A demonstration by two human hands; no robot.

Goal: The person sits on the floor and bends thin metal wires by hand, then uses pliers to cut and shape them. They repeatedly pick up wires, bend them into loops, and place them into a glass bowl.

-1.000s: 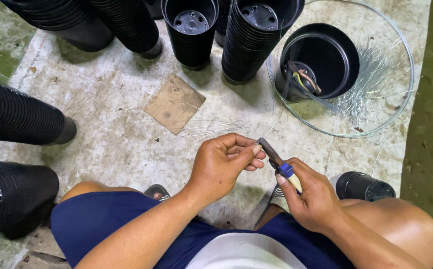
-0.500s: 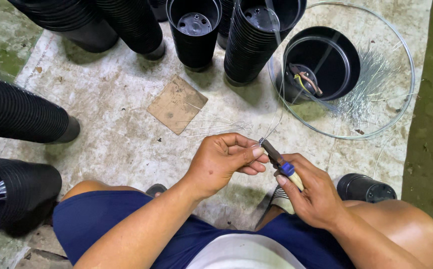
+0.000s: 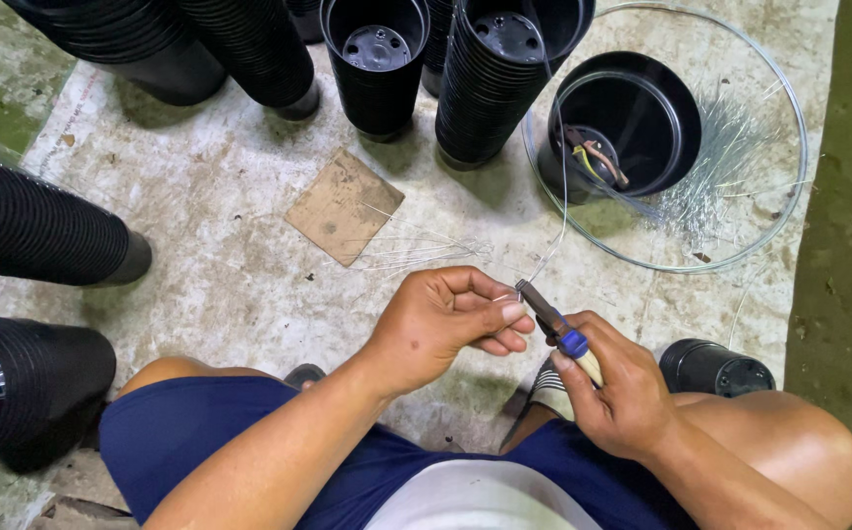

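Pliers [image 3: 548, 319] with a blue-and-cream handle sit clenched in the right hand [image 3: 614, 393], nose up against the left hand's fingertips. The left hand [image 3: 445, 324] pinches a thin wire [image 3: 555, 221] between thumb and forefinger; compared with 1 second ago both hands have barely shifted, so the grip on the wire persists. Beyond them lie loose cut wires [image 3: 416, 250] beside a cardboard square [image 3: 342, 206], then the wire coil [image 3: 789, 128] ringing 1 black pot [image 3: 632, 108], with stacked pots [image 3: 490, 88] farthest.

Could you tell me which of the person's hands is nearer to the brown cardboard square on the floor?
Left. The left hand sits just below and right of the cardboard square, while the right hand, holding the pliers, is farther right.
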